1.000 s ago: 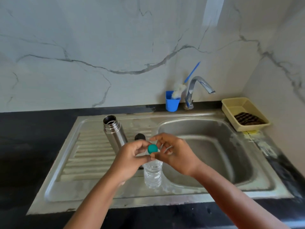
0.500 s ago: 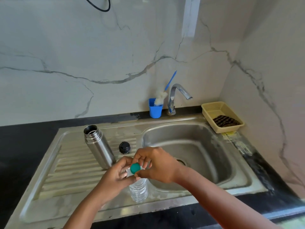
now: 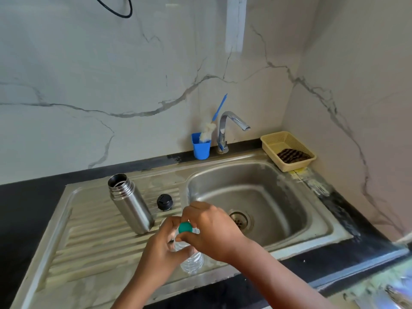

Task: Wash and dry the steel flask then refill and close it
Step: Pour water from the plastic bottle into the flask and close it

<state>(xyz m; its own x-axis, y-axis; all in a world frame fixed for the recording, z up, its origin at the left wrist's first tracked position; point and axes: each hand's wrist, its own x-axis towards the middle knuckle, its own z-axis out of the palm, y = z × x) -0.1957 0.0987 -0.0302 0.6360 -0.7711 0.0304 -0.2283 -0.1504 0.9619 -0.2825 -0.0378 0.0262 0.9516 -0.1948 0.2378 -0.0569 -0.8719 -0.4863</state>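
The steel flask (image 3: 129, 202) stands upright and uncapped on the ribbed drainboard (image 3: 89, 241). Its black lid (image 3: 164, 201) lies just to the right of it. In front of both, a clear plastic water bottle (image 3: 192, 262) stands on the drainboard. My left hand (image 3: 162, 248) grips the bottle's neck and shoulder. My right hand (image 3: 209, 226) pinches the bottle's green cap (image 3: 185, 227) from the right. The bottle's upper body is hidden by my fingers.
The sink basin (image 3: 256, 197) with its drain (image 3: 239, 219) lies to the right. A chrome tap (image 3: 227, 128) and a blue cup (image 3: 201, 147) holding a bottle brush (image 3: 211, 124) stand behind it. A yellow basket (image 3: 287, 150) with a dark cloth sits far right.
The camera has swung right and pulled back, so everything sits lower left in view. Both hands stay on the bottle and its green cap; the flask and lid have not moved.
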